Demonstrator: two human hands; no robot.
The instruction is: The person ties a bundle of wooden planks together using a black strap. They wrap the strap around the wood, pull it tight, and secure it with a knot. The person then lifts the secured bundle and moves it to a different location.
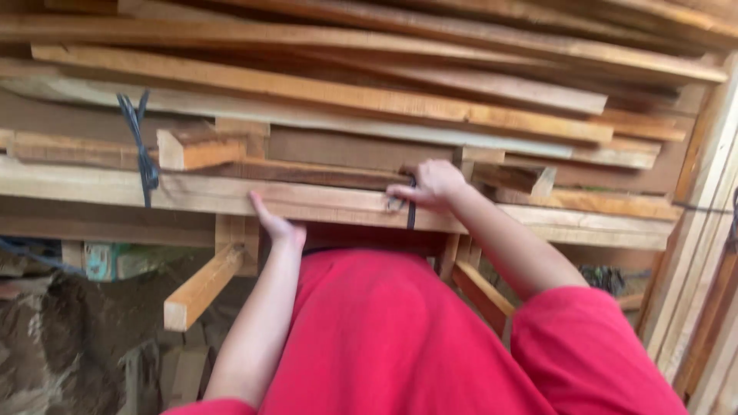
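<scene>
A long pale wooden beam (192,192) runs across a rack of stacked planks. My left hand (275,224) reaches up from below, its fingers flat against the beam's front face and holding nothing. My right hand (430,184) lies on top of the beam, fingers curled around a thin black wire tie (410,214) that loops over the beam. A dark brown plank (323,173) lies on the beam between my hands. Red cloth (384,330) fills the lower middle of the view and covers my upper right arm.
Many rough planks (323,92) are piled above the beam. A second black wire tie (142,154) hangs at the left. Short timber stubs (201,286) jut out below the beam. Upright boards (703,253) stand at the right, and earth and rubble (69,338) lie at the lower left.
</scene>
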